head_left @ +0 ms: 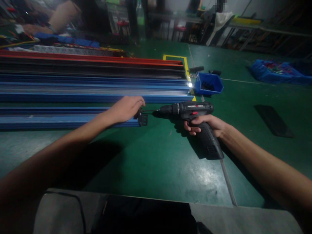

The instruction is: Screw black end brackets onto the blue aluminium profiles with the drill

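Centrally, the right hand [211, 124] grasped a drill [186, 109], its bit [149, 113] near the end cap [143, 120] of the blue profile [60, 120]; the left hand [125, 109] overlay both, pinch indeterminable. Misalignment risked bit slippage.

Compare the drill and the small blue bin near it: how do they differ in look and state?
The drill is mostly black with a small red switch, while the bin is blue. The drill is gripped in the right hand; the bin stands untouched on the green table. The drill is a narrow-nosed tool, whereas the bin is an open container holding dark pieces.
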Demonstrator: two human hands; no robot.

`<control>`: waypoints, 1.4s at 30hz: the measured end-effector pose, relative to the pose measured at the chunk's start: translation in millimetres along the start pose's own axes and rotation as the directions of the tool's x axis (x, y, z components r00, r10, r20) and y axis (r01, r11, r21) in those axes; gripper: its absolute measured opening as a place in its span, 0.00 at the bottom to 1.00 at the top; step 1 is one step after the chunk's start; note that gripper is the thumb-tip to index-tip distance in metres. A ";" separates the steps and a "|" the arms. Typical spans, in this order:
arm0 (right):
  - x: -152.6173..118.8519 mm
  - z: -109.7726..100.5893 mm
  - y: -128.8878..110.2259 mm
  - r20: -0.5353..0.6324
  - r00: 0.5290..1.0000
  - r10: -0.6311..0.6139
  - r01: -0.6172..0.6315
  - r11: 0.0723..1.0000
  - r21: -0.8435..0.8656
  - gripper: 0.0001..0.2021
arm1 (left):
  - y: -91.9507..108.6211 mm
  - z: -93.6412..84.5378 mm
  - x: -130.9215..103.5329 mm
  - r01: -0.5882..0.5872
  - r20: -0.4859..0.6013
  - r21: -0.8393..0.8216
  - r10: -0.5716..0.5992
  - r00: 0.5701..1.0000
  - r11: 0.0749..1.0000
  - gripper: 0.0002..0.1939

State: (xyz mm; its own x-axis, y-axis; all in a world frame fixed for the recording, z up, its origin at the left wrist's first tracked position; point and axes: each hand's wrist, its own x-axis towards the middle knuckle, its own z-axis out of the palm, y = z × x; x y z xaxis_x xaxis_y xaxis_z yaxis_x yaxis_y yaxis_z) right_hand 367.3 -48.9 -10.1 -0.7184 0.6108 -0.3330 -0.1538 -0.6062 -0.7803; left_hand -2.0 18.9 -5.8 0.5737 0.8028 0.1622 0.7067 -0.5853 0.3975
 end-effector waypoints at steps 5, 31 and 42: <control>-0.1 0.0 -0.1 0.001 1.000 -0.001 0.001 1.000 -0.003 0.09 | 2.2 -1.1 0.3 0.016 0.006 0.001 -0.016 1.000 1.000 0.24; -0.4 -1.0 0.8 0.004 1.000 0.016 -0.016 1.000 0.023 0.09 | 4.5 -2.9 -0.5 0.001 0.001 -0.005 -0.001 1.000 1.000 0.24; 0.2 -1.6 1.8 -0.003 1.000 0.007 -0.007 1.000 0.029 0.10 | 3.4 -2.0 0.1 -0.015 -0.010 -0.004 0.015 1.000 1.000 0.23</control>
State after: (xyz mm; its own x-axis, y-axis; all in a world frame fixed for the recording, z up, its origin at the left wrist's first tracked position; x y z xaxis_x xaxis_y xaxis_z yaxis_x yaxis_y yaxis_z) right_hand 367.9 -49.1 -12.3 -0.7172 0.6082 -0.3403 -0.1681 -0.6248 -0.7625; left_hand -0.4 17.2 -2.6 0.5800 0.7951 0.1773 0.6964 -0.5969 0.3985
